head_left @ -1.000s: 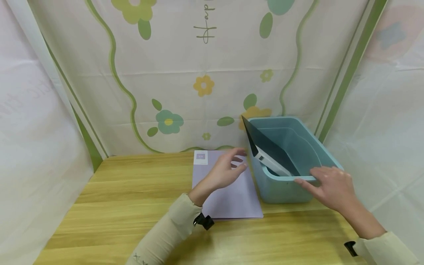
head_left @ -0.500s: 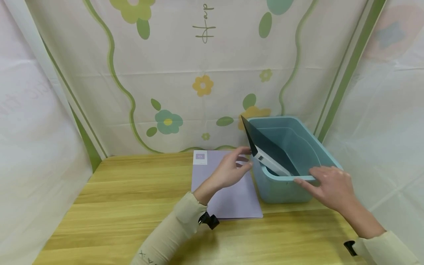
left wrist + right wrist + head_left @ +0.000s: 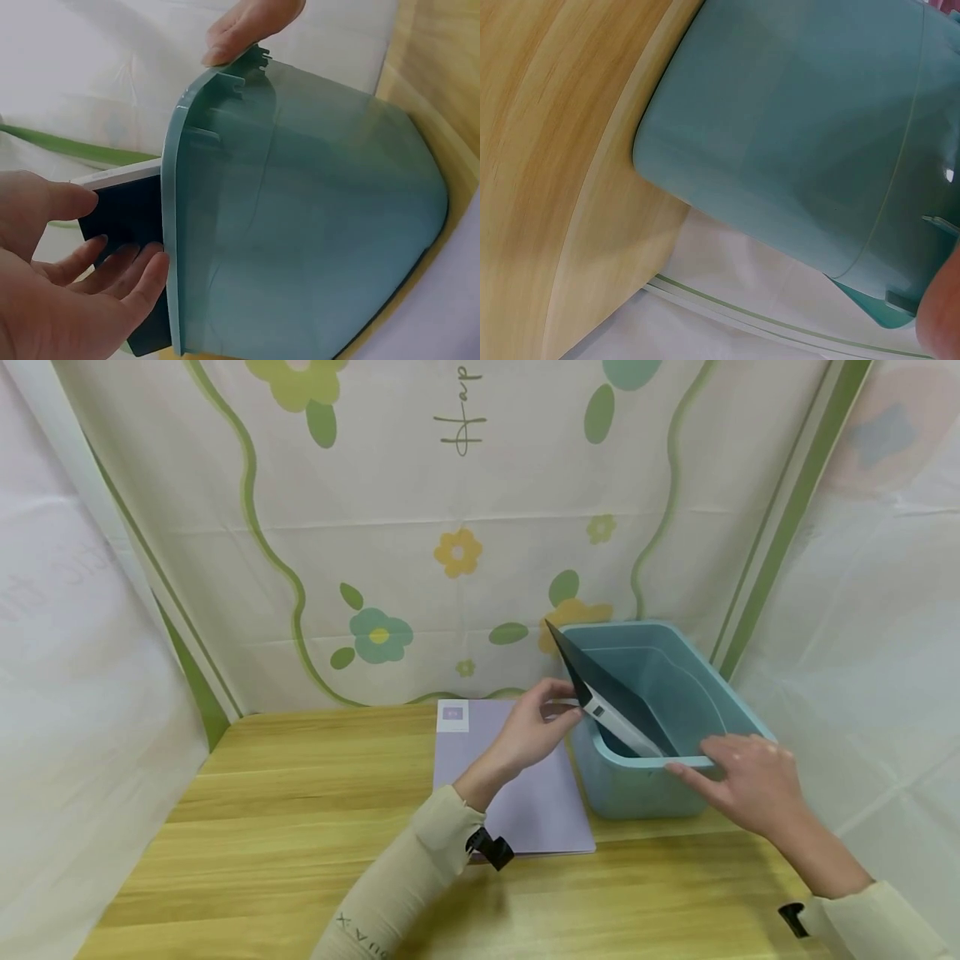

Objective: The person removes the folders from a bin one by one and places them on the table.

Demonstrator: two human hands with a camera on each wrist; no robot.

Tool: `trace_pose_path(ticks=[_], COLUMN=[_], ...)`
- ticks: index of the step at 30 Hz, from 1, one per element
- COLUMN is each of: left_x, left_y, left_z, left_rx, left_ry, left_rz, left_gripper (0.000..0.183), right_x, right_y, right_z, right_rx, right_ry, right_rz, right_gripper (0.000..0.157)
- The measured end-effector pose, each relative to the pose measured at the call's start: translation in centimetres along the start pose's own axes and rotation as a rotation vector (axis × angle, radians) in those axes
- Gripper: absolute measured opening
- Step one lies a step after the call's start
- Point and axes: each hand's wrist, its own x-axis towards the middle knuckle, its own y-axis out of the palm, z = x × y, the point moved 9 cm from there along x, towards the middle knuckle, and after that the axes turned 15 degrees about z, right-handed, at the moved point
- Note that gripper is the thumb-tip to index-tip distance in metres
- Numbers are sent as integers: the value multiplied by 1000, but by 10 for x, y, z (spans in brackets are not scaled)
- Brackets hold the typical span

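Observation:
In the head view, a flat, book-like thing with a dark cover (image 3: 617,689) and a white edge leans in the blue plastic bin (image 3: 637,793), its upper corner sticking out past the left rim. My left hand (image 3: 532,727) touches it at the near left. The left wrist view shows the fingers (image 3: 139,289) spread against the dark cover, with the thumb by the white edge. My right hand (image 3: 753,785) grips the bin's near right rim, thumb outside and fingers over the top. Only a fingertip of it shows in the right wrist view.
A purple folder (image 3: 532,818) with a white label lies on the wooden table (image 3: 300,827), just left of the bin and partly under my left arm. The flowered cloth (image 3: 405,527) hangs behind, and pale cloth sides (image 3: 862,677) stand left and right.
My left hand has moved right and slightly up, reaching the dark-covered thing. Its lower left end has shifted slightly right. The right hand has stayed on the rim.

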Motion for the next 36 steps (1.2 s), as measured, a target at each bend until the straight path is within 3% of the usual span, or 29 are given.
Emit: trace_pose_path(ticks=[11, 19, 27, 31, 36], left_x=[16, 26, 31, 34, 38], left_y=[7, 18, 28, 33, 38], left_z=[0, -7, -10, -11, -16], left_rx=[-330, -484, -583, -575, -379], left_ry=[18, 20, -41, -54, -77], left_rz=[-30, -29, -64, -67, -125], left_gripper=[33, 35, 56, 72, 82], right_x=[-1, 0, 0, 1, 2], right_y=[3, 1, 3, 3, 1], right_z=[-3, -2, -1, -1, -2], right_rx=[-5, -4, -4, -2, -5], right_ry=[0, 19, 21, 18, 13], right_rz=[-3, 15, 36, 32, 23], right_gripper=[59, 57, 58, 59, 59])
